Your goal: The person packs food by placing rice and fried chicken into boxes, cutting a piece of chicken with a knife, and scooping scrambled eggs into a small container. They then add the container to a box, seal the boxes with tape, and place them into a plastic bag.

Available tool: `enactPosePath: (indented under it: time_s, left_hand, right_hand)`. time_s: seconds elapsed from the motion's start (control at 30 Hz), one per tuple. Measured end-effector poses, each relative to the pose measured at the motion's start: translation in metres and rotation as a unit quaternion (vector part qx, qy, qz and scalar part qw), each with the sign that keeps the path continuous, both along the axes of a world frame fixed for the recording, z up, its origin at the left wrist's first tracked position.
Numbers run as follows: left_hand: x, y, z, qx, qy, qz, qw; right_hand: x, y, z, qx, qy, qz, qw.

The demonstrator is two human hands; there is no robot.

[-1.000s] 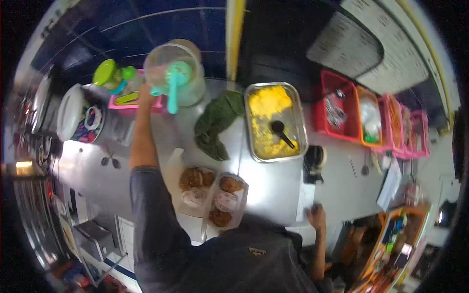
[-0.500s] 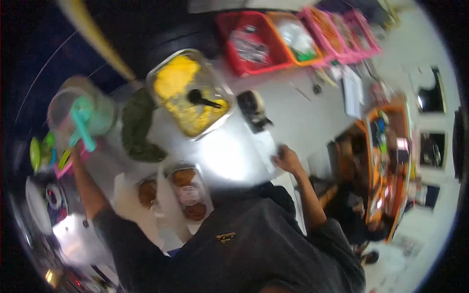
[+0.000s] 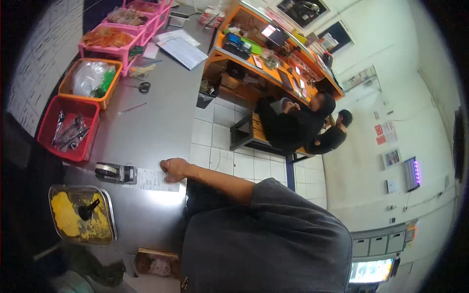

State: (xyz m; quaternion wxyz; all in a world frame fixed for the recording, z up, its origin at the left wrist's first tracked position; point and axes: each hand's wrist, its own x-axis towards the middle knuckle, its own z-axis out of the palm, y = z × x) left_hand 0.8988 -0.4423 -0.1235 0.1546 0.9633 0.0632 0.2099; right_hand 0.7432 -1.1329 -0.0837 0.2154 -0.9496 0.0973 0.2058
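Observation:
My right hand (image 3: pixel 176 169) is closed in a loose fist, with no object showing in it. It rests at the near end of a printed paper slip (image 3: pixel 153 179), by the edge of the steel table (image 3: pixel 161 127). Touching the slip's other end is a black tape dispenser (image 3: pixel 116 173). A metal tray (image 3: pixel 114 222) of yellow food (image 3: pixel 67 215) lies beyond, with a black scoop (image 3: pixel 89 211) in it. Lower down, an open box (image 3: pixel 157 263) holds brown food under a label. My left hand is outside the view.
Red (image 3: pixel 63 150), orange (image 3: pixel 100 100) and pink baskets (image 3: pixel 108 48) line the wall side. Scissors (image 3: pixel 143 88), a pen (image 3: pixel 132 108) and a sheaf of papers (image 3: pixel 183 52) lie on the table. Two people sit at an orange counter (image 3: pixel 278 68) across the tiled floor (image 3: pixel 220 134).
The view has turned to the right, showing more of the room. My left hand, earlier by the jug with the teal handle, has left the view. My right hand now rests at the slip.

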Motion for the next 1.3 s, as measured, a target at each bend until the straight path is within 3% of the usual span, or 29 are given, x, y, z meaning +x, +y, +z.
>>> enactPosePath:
  time_s: [0.47,1.3]
  left_hand:
    - [0.026,-0.035,0.004,-0.015,0.025,-0.028,0.999]
    - [0.009,-0.016,0.011,-0.012,0.026,-0.015,0.999]
  right_hand:
    - [0.002,-0.001,-0.002,0.015,-0.005,-0.008,1.000]
    - [0.003,-0.001,-0.001,0.009,0.008,0.000,1.000]
